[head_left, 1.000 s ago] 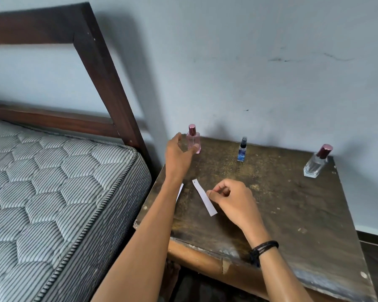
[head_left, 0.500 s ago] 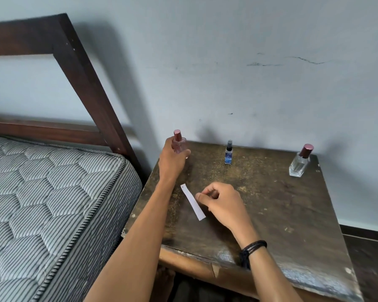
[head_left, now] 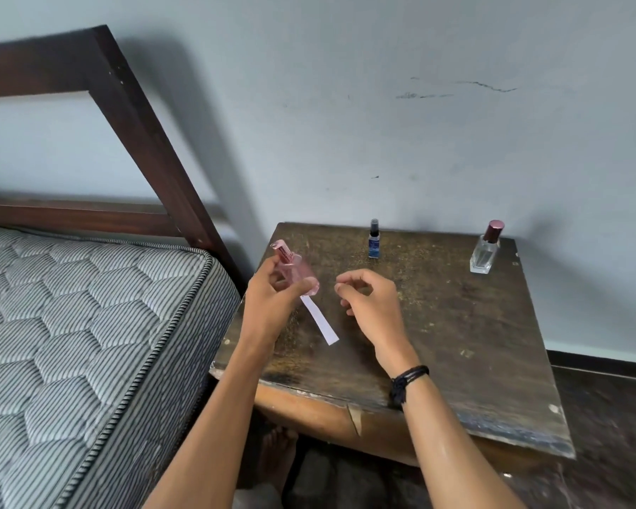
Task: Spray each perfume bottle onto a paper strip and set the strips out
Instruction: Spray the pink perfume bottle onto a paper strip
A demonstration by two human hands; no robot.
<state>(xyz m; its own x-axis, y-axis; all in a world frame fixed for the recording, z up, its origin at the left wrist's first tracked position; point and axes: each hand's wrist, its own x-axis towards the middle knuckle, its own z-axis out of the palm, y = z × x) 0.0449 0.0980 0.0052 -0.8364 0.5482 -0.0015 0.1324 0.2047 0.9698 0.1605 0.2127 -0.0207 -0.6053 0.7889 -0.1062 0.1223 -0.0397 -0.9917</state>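
Your left hand [head_left: 268, 303] grips the tilted pink bottle [head_left: 292, 268] at centre frame, your right hand [head_left: 371, 303] loosely curled and empty beside it, above the paper strip [head_left: 322, 323] lying loose on the worktop [head_left: 456, 325], where a misaimed spray would likely miss it.

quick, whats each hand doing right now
Left hand: grips the pink perfume bottle.
Right hand: open, fingers loosely curled, holding nothing.

Soft dim light fr. left — pink bottle [head_left: 299, 270] blurred, edges warped.
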